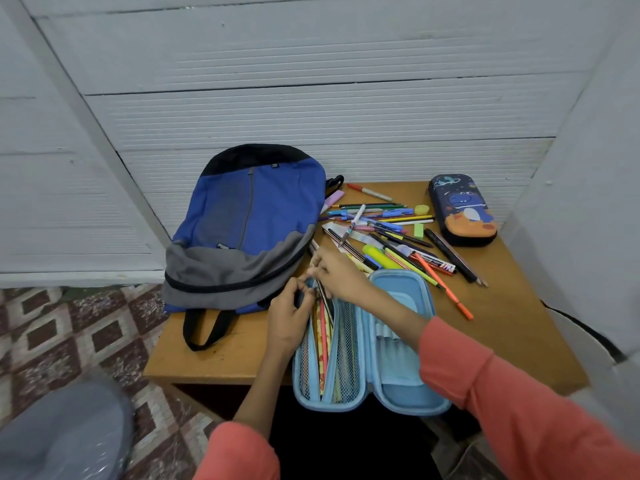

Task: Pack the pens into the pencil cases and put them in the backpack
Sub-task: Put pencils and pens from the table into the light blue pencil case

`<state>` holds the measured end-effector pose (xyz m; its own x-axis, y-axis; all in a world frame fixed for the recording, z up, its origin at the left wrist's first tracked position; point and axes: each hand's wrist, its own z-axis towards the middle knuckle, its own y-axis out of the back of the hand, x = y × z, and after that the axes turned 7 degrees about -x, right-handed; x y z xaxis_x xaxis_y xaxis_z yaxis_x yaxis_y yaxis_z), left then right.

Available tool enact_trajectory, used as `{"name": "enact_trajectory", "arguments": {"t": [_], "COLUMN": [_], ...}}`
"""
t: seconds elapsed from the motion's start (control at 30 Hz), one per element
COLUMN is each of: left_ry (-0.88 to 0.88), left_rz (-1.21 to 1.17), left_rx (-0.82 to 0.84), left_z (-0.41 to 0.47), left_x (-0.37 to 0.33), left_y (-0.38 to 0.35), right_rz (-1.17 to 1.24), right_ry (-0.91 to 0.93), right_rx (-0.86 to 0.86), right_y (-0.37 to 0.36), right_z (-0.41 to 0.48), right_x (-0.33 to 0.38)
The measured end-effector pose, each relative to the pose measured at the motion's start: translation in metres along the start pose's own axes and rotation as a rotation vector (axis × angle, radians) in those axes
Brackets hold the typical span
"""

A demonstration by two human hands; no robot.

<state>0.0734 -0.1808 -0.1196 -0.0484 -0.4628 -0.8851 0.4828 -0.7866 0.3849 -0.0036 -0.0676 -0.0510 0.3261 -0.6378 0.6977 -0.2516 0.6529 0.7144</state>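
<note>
While open, oblong mesh-lined pencil case [398, 379]

A light blue pencil case [401, 375] is lying open nearest, its left mesh half holding pencils [323, 341] lengthwise. Loose pens [384, 233] are lying scattered in a heap just beyond it. A dark dinosaur-print pencil case [462, 209] is sitting closed far right. A blue-and-grey backpack [249, 223] is lying flat far left.
</note>
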Motion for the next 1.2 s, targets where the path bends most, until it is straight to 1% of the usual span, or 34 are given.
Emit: {"name": "enact_trajectory", "arguments": {"t": [0.1, 0.23, 0.3, 0.4, 0.67, 0.83, 1.03, 1.2], "left_ry": [-0.008, -0.02, -0.025, -0.04, -0.052, -0.031, -0.024, -0.023], "left_rz": [-0.024, -0.035, -0.029, -0.029, -0.021, -0.025, -0.041, -0.044], "left_rx": [0.002, 0.023, 0.025, 0.016, 0.003, 0.005, 0.008, 0.011], "left_z": [-0.001, 0.0, 0.001, 0.002, 0.001, 0.0, 0.0, 0.0], "left_x": [-0.004, 0.0, 0.003, 0.004, 0.002, 0.001, -0.002, 0.002], "left_y": [-0.001, -0.001, -0.002, -0.002, -0.001, -0.001, -0.001, -0.002], "right_rz": [-0.032, -0.134, -0.185, -0.184, -0.22, -0.201, -0.142, -0.161], "right_ry": [-0.012, -0.024, 0.001, 0.003, -0.034, -0.057, 0.001, 0.02], "right_rx": [-0.045, 0.082, 0.086, 0.055, 0.039, 0.077, 0.074, 0.097], "right_y": [0.008, 0.007, 0.002, 0.001, 0.007, 0.006, 0.013, 0.016], "right_z": [-0.003, -0.012, -0.017, -0.02, -0.025, -0.025, -0.032, -0.037], "right_x": [-0.005, -0.011, -0.014, -0.014, -0.008, -0.01, -0.012, -0.011]}}
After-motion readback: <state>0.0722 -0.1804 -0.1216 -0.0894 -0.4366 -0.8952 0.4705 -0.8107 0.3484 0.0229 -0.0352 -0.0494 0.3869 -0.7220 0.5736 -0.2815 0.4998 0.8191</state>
